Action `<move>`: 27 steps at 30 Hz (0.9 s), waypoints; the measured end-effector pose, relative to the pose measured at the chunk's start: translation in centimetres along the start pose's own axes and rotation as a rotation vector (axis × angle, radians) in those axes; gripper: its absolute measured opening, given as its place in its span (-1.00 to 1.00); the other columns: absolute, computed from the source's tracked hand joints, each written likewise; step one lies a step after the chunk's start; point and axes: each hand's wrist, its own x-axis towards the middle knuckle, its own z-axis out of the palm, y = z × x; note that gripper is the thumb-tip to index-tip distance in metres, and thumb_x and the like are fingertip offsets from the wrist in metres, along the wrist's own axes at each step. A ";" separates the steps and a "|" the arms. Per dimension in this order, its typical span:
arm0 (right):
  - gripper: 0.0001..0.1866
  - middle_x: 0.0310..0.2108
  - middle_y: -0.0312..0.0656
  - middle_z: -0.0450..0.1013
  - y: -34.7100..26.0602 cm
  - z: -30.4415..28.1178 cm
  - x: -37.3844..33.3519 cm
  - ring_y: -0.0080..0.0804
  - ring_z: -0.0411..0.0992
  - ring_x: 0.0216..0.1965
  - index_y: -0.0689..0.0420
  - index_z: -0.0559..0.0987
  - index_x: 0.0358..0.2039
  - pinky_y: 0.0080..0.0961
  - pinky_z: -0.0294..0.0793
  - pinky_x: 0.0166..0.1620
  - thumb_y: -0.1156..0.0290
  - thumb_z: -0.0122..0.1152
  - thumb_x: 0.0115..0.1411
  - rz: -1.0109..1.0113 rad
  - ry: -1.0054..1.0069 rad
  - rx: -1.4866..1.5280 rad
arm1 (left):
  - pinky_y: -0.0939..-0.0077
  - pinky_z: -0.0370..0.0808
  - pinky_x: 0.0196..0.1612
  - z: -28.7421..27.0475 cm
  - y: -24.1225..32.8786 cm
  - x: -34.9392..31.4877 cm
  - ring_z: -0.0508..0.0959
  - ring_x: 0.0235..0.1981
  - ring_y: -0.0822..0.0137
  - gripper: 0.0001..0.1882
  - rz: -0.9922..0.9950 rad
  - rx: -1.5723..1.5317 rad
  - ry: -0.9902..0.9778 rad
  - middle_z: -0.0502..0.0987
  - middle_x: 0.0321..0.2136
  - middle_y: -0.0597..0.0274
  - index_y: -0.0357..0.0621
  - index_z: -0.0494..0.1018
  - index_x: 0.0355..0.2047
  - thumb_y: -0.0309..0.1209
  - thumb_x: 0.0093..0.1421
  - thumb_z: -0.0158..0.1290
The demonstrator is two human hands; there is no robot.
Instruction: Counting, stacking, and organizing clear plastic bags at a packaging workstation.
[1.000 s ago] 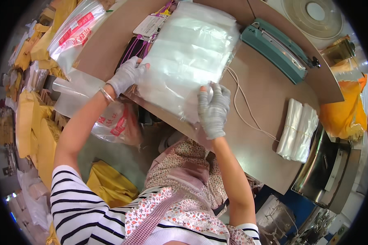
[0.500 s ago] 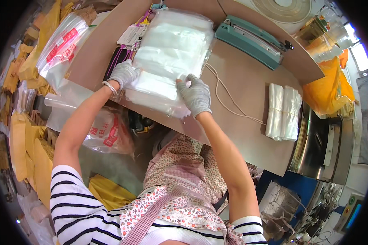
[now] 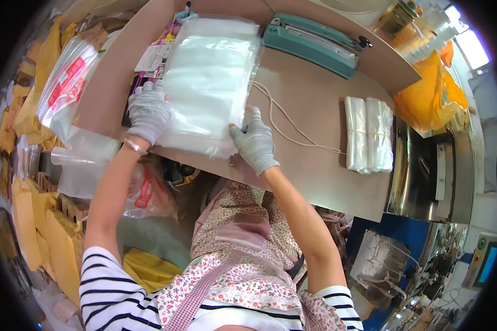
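Note:
A thick stack of clear plastic bags point(image 3: 210, 83) lies flat on the brown tabletop in front of me, its near edge close to the table's front edge. My left hand point(image 3: 149, 115), in a grey knitted glove, rests against the stack's left side near its lower corner, with fingers extended and slightly bent. At the lower right corner is my right hand point(image 3: 255, 144), gloved alike, thumb and forefinger apart beside the stack's edge. Neither hand is closed around the bags. Some fingertips of both hands are hard to make out.
A teal bar heat sealer point(image 3: 312, 47) stands at the back, its pale cord point(image 3: 292, 132) curving across the table. Two tied bundles of clear bags point(image 3: 368, 135) lie at the right. Left of the stack are a dark flat object point(image 3: 131, 102) and purple ties. Yellow sacks point(image 3: 433, 99) stand beyond the right.
The stack now lies flatter and squarer, its loose near end lowered to the table. My left hand has turned more upright along its side; my right hand has slid slightly down, and the view has shifted.

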 end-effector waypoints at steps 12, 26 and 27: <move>-0.62 -0.26 -0.01 0.38 8.0 -15.8 -3.3 -0.04 0.40 -0.25 0.13 0.45 -0.12 -0.21 0.42 -0.20 0.41 0.21 0.01 -0.485 0.695 -0.428 | -0.20 -0.05 0.23 5.2 6.5 3.3 0.00 0.29 -0.14 -0.27 0.477 -0.216 0.012 -0.01 0.30 -0.02 0.16 0.07 0.29 0.00 0.14 0.00; -0.23 -0.06 0.16 0.41 12.7 -29.8 2.5 -0.02 0.44 -0.08 0.22 0.30 0.08 -0.29 0.43 -0.07 0.15 0.28 -0.16 0.354 0.298 -0.659 | 0.46 0.43 -0.01 -7.7 19.3 -6.4 0.49 -0.06 0.27 -0.59 0.528 -1.445 -0.556 0.51 -0.11 0.09 -0.22 0.33 0.02 -0.26 0.24 0.04; -0.34 -0.16 -0.01 0.44 15.6 -30.2 1.6 -0.25 0.47 -0.22 0.21 0.32 0.01 -0.39 0.46 -0.19 0.31 0.31 -0.14 0.171 0.405 -0.397 | 0.50 0.42 0.00 -7.8 20.6 -7.1 0.46 -0.03 0.33 -0.58 0.531 -1.560 -0.742 0.48 -0.06 0.13 -0.21 0.30 0.05 -0.26 0.26 0.01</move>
